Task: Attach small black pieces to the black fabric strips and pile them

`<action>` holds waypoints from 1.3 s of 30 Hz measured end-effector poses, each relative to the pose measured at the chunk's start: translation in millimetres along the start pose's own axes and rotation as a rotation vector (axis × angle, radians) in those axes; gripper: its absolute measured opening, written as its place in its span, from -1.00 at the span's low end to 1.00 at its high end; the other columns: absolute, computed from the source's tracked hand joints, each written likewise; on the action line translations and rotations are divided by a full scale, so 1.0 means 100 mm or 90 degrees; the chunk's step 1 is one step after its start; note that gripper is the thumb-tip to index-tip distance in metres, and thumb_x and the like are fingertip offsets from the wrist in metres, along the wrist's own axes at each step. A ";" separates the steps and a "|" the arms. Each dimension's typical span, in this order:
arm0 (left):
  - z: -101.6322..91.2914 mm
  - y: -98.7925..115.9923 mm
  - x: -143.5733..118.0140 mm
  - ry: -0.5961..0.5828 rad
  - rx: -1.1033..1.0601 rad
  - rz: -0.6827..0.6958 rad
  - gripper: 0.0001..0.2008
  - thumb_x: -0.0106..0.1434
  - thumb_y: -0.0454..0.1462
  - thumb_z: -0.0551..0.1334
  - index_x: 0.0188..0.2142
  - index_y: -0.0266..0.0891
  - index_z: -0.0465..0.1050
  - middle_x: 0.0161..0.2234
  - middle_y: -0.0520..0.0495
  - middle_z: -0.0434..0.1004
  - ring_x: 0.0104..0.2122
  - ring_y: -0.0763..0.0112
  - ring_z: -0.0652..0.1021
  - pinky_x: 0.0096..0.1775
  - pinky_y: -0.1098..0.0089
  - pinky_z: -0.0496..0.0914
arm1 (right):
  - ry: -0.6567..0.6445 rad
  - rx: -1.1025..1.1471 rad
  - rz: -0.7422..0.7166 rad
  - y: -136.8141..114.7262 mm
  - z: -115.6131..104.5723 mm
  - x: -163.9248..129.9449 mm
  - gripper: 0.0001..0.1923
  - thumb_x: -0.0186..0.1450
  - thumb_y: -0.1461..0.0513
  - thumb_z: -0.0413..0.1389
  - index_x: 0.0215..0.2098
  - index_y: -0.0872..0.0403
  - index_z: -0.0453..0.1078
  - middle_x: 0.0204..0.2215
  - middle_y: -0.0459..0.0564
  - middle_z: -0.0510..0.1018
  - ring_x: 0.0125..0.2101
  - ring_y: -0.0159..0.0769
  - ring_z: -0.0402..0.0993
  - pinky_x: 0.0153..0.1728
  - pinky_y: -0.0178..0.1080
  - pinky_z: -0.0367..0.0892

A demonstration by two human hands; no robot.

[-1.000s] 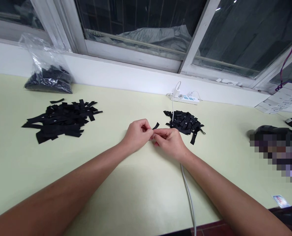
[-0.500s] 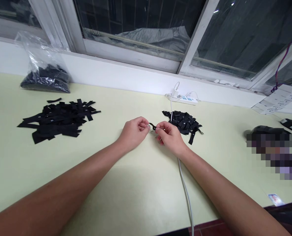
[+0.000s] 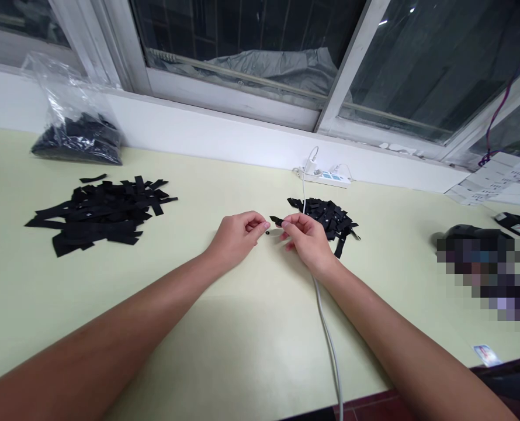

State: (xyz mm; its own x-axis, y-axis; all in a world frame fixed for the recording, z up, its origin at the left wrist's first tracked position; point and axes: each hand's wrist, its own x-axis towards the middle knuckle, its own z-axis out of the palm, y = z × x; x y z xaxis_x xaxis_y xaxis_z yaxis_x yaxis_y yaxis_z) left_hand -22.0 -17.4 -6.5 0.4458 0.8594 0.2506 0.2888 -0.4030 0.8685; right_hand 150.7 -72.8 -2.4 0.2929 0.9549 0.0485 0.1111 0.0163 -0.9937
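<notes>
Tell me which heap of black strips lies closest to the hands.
The small heap just behind the right hand, by the white cable. The big heap lies far off to the left, and the bagged strips sit against the wall.

Two hands: left hand [image 3: 238, 237], right hand [image 3: 306, 240]. Two loose heaps of black strips on counter [image 3: 251, 327]: large heap [image 3: 100, 213], small heap [image 3: 328, 217]. One clear bag [image 3: 73, 126]. One power strip [image 3: 325, 175]. One white cable [image 3: 330, 345].
</notes>
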 end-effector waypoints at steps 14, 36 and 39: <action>0.00 -0.03 0.05 0.085 -0.085 0.011 -0.75 0.31 -0.07 0.23 -0.29 -0.22 0.51 -0.43 0.01 0.48 -0.48 0.45 0.41 -0.40 0.42 0.31 | -0.019 0.007 -0.027 -0.04 -0.04 0.00 -0.68 0.11 0.04 0.26 -0.26 0.05 0.48 -0.45 -0.08 0.52 -0.48 -0.36 0.46 -0.55 -0.34 0.34; 0.04 0.04 -0.04 0.026 -0.005 0.151 -0.88 0.32 -0.26 0.22 -0.27 -0.19 0.54 -0.27 -0.02 0.58 -0.31 0.40 0.52 -0.30 0.40 0.37 | -0.041 0.067 0.019 -0.04 -0.10 0.02 -0.64 0.07 0.05 0.35 -0.22 0.02 0.54 -0.41 -0.08 0.50 -0.39 -0.34 0.44 -0.47 -0.31 0.38; 0.06 0.07 -0.07 0.030 -0.014 0.172 -0.88 0.33 -0.27 0.20 -0.27 -0.20 0.52 -0.29 -0.02 0.59 -0.31 0.41 0.52 -0.29 0.40 0.36 | -0.081 0.092 0.031 -0.09 -0.10 -0.01 -0.64 0.05 0.05 0.36 -0.23 0.01 0.54 -0.39 -0.09 0.50 -0.39 -0.35 0.44 -0.47 -0.31 0.39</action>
State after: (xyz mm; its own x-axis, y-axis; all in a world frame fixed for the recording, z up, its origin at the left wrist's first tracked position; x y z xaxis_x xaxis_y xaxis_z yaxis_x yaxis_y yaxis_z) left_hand -18.3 -28.4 -4.3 0.4636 0.7355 0.4941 0.1461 -0.6135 0.7761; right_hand 158.8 -76.8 7.8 0.1714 0.9852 -0.0039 -0.0400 0.0030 -0.9992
